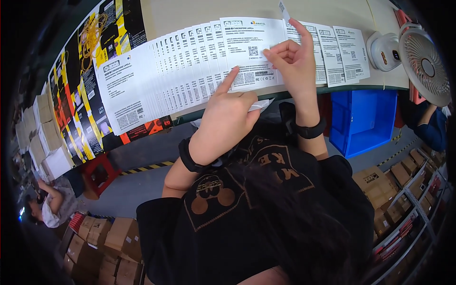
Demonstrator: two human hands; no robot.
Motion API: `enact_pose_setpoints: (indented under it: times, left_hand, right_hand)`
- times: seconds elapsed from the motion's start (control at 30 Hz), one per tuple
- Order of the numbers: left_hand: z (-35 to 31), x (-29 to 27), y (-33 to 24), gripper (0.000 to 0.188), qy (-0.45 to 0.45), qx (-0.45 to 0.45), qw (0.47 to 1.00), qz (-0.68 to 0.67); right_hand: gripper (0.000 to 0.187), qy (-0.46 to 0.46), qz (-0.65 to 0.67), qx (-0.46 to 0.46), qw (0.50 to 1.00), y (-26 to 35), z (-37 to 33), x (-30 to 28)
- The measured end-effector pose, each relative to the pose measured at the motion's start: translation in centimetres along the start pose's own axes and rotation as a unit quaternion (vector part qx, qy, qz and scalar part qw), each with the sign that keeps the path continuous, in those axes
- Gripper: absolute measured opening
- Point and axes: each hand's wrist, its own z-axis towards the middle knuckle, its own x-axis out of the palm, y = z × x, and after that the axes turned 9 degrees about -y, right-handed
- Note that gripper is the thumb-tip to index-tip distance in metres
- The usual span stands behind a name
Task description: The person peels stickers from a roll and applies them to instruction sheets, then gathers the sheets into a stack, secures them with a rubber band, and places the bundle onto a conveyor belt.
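Showed thin white paper, smooth and matt, in the overlapping printed sheets and in the small label strip. Displayed a smooth, dull beige surface on the tabletop. Presented glossy, printed card in the yellow-and-black packaging. Appeared as shiny moulded plastic in the blue crate, and as smooth, pale plastic in the ribbed fan. Looked like soft, matt cloth in the black shirt. Exhibited dull brown cardboard in the stacked cartons and resembled smooth, grey metal in the shelf rail.
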Motion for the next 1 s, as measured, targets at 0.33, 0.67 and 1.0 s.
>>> enact_pose_setpoints:
  times: [0.33, 0.67, 1.0]
  left_hand:
    - [-1.0, -1.6, -0.8, 0.005, 0.018, -0.009, 0.999, 0.025]
    - [-1.4, -1.3, -0.4, 0.011, -0.021, 0.023, 0.999, 0.019]
    - [-1.3, -1.0, -0.6, 0.010, -0.006, 0.015, 0.999, 0.033]
  right_hand:
    - [0.054, -0.096, -0.209, -0.173, 0.958, 0.8, -1.1, 1.2]
    - [0.039, 0.070, -0.259, -0.274, 0.924, 1.6, -1.1, -2.7]
    - [0.011, -0.028, 0.131, 0.089, 0.987, 1.1, -0.9, -0.5]
